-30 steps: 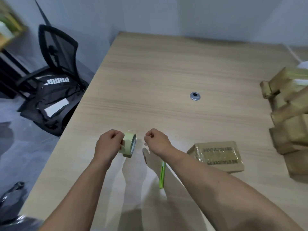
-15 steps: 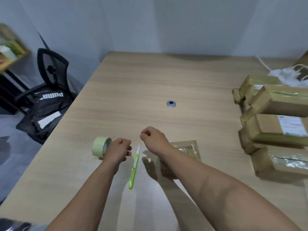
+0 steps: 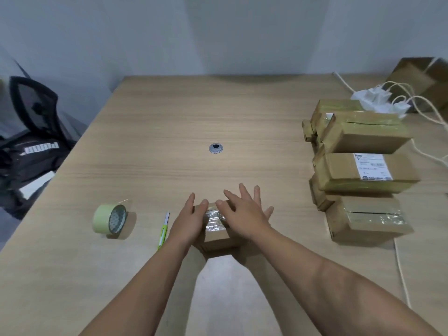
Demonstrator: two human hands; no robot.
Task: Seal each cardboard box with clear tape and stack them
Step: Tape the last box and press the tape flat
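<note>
Two hands are pressing on one small cardboard box (image 3: 216, 235), which is lying on the counter (image 3: 169, 117) directly under them. The left hand (image 3: 191, 221) is lying along the left edge of the box, fingers straight and close together. The right hand (image 3: 244, 212) is resting flat on the top, fingers straight and spread wide. Neither hand is gripping the box.

A strip of clear tape (image 3: 213, 218), glossy and wrinkled, is showing on the box top between the two hands.

Just left of the left hand, a slim green cutter (image 3: 163, 232) is lying on the counter. Farther left, a tape roll (image 3: 110, 221) is standing on its edge.

Well to the right of the right hand, a pile of taped boxes (image 3: 363, 137) is sitting. One is carrying a white shipping label (image 3: 372, 167); its print is too small to read.

Far left of the left hand, off the counter, a black bag (image 3: 26, 163) is showing blurred white lettering that appears to read PUMA.
</note>
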